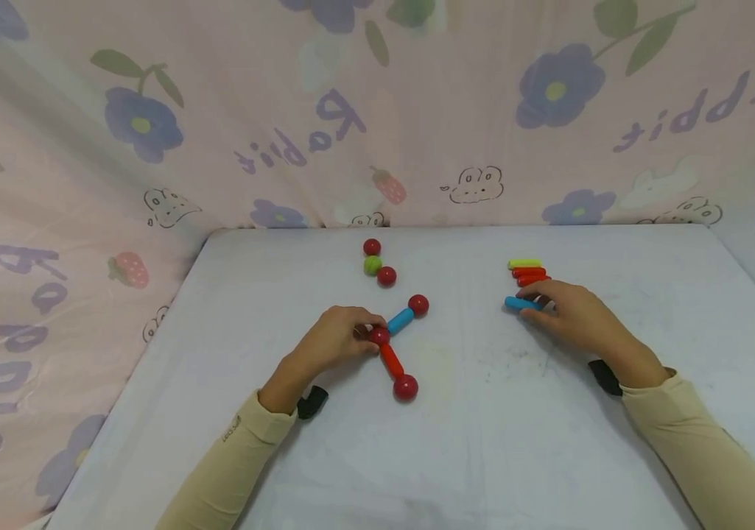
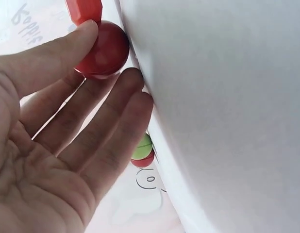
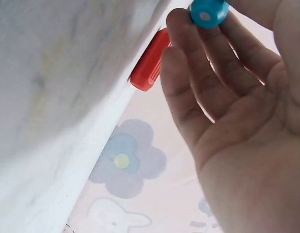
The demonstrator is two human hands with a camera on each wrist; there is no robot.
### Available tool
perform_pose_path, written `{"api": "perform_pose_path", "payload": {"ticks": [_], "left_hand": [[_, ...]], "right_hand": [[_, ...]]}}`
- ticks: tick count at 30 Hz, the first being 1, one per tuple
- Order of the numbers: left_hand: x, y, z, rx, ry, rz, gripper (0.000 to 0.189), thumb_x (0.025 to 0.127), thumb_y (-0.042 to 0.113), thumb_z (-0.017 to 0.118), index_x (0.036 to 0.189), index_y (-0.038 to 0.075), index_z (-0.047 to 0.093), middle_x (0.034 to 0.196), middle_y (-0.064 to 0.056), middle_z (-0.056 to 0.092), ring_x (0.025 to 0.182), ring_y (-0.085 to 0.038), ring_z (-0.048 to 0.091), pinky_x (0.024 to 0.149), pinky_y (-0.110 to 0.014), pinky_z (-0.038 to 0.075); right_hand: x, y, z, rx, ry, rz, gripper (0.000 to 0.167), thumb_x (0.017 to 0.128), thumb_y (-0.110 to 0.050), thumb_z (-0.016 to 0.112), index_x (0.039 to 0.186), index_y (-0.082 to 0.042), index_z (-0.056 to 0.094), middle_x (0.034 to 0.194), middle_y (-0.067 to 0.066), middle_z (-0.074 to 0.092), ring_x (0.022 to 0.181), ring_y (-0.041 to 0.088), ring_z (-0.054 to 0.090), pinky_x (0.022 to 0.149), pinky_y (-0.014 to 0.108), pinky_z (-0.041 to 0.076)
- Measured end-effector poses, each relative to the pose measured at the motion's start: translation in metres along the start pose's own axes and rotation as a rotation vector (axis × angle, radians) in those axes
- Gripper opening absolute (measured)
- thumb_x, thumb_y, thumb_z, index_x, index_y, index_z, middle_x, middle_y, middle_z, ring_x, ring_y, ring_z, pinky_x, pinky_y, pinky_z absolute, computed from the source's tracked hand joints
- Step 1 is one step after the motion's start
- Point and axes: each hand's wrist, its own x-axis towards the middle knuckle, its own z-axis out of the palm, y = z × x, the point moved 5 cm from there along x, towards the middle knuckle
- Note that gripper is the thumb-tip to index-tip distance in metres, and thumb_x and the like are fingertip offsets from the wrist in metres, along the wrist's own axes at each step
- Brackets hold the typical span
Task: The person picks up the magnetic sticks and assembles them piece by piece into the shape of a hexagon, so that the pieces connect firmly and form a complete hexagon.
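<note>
My left hand (image 1: 336, 340) pinches a red ball (image 2: 105, 51) between thumb and fingers. That ball joins a blue stick (image 1: 400, 322) and a red stick (image 1: 391, 361) in a V shape; another red ball (image 1: 419, 305) caps the blue stick, and a third red ball (image 1: 406, 387) caps the red one. Over on the right, my right hand (image 1: 576, 315) holds a loose blue stick (image 1: 520, 303) between thumb and fingers. In the right wrist view this stick shows its end (image 3: 208, 13), which has a pale round spot.
Behind the right hand lie a yellow stick (image 1: 524, 263) and red sticks (image 1: 529, 272). Two red balls and a green ball (image 1: 373, 266) sit toward the back of the white table (image 1: 457, 456). A patterned curtain (image 1: 417, 110) hangs behind and at the left.
</note>
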Motion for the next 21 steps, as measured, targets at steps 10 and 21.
{"api": "perform_pose_path", "payload": {"ticks": [10,21], "left_hand": [[0.0,0.003,0.006,0.022,0.0,-0.025,0.038,0.083,0.015,0.081,0.12,0.018,0.073,0.102,0.005,0.072,0.092,-0.014,0.064,0.083,-0.03,0.056],[-0.004,0.004,0.005,0.034,0.045,-0.007,0.037,0.083,0.013,0.081,0.119,0.019,0.073,0.105,0.004,0.073,0.091,-0.013,0.065,0.083,-0.03,0.056]], "right_hand": [[-0.001,-0.004,0.006,0.013,0.0,0.007,0.032,0.091,-0.02,0.073,0.119,-0.008,0.066,0.101,0.007,0.072,0.092,0.023,0.065,0.079,0.042,0.052],[0.014,-0.026,0.019,0.008,0.005,-0.053,0.03,0.09,-0.021,0.074,0.118,-0.011,0.068,0.105,0.003,0.073,0.093,0.02,0.066,0.083,0.042,0.054]]}}
